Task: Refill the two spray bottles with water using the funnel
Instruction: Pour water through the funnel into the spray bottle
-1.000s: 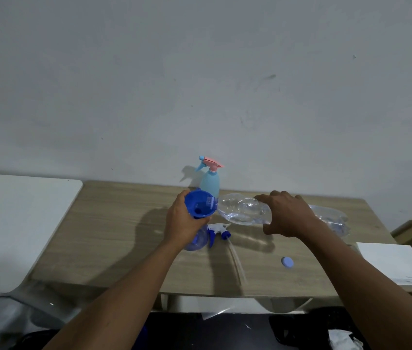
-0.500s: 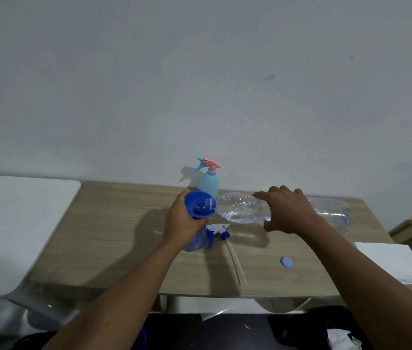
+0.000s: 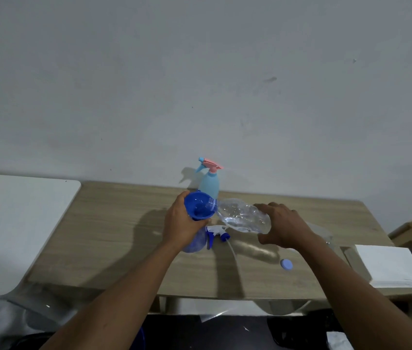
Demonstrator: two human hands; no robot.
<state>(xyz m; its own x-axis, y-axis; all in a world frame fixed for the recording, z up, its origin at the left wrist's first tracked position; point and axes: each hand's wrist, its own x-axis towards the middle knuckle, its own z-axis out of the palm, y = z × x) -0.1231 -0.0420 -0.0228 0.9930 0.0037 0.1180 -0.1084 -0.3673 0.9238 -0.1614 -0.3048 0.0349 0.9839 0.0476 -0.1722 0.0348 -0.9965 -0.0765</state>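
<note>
The left hand (image 3: 183,227) is wrapped around the neck of a dark blue spray bottle (image 3: 194,242) and the stem of the blue funnel (image 3: 199,207) seated in it, steadying both; the bottle stands on the wooden table (image 3: 114,223). The right hand (image 3: 284,228) grasps a clear, crumpled plastic water bottle (image 3: 241,217) near its base, holding it tipped almost level with its mouth resting inside the funnel bowl. Whether water is flowing cannot be made out. Just right of the held spray bottle, its white and blue trigger head (image 3: 216,232) lies on the table with its dip tube (image 3: 232,250) pointing toward the near edge. A small blue cap (image 3: 286,264) lies on the table nearer the front, below the right wrist. A second spray bottle (image 3: 209,184), light blue with a pink trigger, stands upright behind the funnel, close to the wall. A stack of white paper (image 3: 389,269) sits at the table's right end.
</note>
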